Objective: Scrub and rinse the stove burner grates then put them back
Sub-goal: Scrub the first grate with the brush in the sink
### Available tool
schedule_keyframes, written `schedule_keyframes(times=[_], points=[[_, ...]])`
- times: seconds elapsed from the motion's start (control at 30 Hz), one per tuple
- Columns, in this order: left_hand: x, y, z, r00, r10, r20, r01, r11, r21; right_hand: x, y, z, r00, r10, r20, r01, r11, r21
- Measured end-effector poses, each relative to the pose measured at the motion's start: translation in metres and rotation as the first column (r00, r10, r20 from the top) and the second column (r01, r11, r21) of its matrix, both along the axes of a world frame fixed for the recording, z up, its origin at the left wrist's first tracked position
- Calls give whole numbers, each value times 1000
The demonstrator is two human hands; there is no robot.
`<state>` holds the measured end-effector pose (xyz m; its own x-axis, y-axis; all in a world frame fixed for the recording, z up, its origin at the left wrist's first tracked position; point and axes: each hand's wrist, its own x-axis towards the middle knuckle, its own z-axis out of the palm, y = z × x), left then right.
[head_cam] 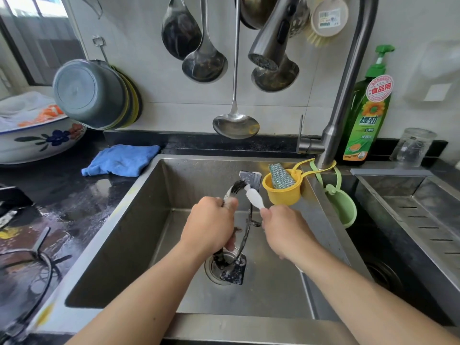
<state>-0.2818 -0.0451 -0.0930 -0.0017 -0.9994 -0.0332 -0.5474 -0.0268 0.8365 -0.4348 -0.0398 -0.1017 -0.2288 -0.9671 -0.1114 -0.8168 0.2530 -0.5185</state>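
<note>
A black, soapy burner grate (pixel 234 268) stands on edge in the steel sink (pixel 139 220), its lower foot over the drain. My left hand (pixel 211 224) grips the ring of the grate near its top. My right hand (pixel 283 230) holds a white brush (pixel 254 197) by its handle, the head touching the grate's upper prong. Another dark grate (pixel 37 255) lies on the wet counter at the left.
The faucet spout (pixel 271 43) hangs above the sink with no water running. A yellow cup with a steel scourer (pixel 282 185) and a green cup (pixel 342 207) hang at the sink's right. Dish soap (pixel 366 113), a blue cloth (pixel 122 159) and hanging ladles stand behind.
</note>
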Motion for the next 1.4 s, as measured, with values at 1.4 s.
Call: schedule_keyframes(times=[1.4], points=[[-11,13,6,993,-112,-37,110,992,-63,-8,-9,0,1000,-6,4,7,960,-282]])
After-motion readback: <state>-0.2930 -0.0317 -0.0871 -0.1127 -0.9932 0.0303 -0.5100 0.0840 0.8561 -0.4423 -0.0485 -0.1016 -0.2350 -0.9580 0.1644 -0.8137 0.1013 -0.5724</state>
